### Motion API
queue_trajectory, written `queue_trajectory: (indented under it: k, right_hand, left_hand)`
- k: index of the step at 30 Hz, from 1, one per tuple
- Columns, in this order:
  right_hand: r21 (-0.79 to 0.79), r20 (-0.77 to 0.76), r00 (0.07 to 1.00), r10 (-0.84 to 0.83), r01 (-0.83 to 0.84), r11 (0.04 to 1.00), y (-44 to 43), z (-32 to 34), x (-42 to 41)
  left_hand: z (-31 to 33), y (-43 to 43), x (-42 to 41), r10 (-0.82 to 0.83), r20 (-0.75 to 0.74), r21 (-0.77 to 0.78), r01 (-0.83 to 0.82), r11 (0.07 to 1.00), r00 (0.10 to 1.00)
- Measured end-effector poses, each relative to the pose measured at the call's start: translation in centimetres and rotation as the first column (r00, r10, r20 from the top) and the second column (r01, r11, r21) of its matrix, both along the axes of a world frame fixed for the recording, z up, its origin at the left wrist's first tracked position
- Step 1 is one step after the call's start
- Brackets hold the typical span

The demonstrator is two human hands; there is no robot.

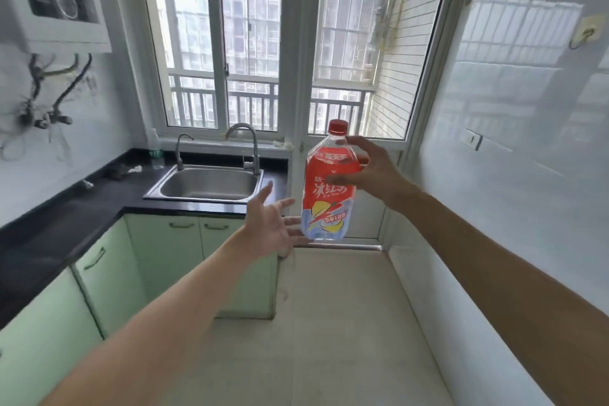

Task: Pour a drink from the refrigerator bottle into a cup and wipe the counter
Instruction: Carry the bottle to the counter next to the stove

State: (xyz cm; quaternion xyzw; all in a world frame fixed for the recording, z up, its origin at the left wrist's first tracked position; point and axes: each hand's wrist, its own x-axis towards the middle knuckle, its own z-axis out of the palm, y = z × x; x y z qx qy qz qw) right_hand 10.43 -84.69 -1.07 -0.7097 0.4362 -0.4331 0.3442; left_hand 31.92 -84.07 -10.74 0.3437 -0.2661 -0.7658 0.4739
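A large clear plastic ice tea bottle point(329, 194) with a red cap and a red label is upright in mid-air over the floor. My right hand point(369, 171) wraps the bottle's upper label from the right, thumb across the front. My left hand point(270, 224) is open, palm up, fingers spread, just left of and below the bottle's base; its fingertips reach the lower part of the bottle. The black counter point(82, 208) runs along the left wall and under the window. No cup is in view.
A steel sink point(207, 184) with two taps sits in the counter below the window. A small clear bottle point(156, 155) and a dark rag-like lump point(118, 171) lie near the sink's left. Green cabinets point(108, 273) stand below. White tiled wall on the right.
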Motion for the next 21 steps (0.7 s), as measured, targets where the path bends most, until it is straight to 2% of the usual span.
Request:
queue_trajectory:
  k: [10,21]
  right_hand:
    - [0.023,-0.022,0.947,0.321,-0.321,0.947,-3.3,-1.7,16.0]
    - [0.035,-0.061,0.856,0.514,-0.513,0.858,-2.1,-2.5,32.9]
  left_hand:
    - [-2.4,3.4,15.0,0.331,-0.043,0.023,-0.331,0.943,0.943]
    - [-3.3,8.6,29.6,0.54,-0.014,0.053,-0.539,0.841,0.841]
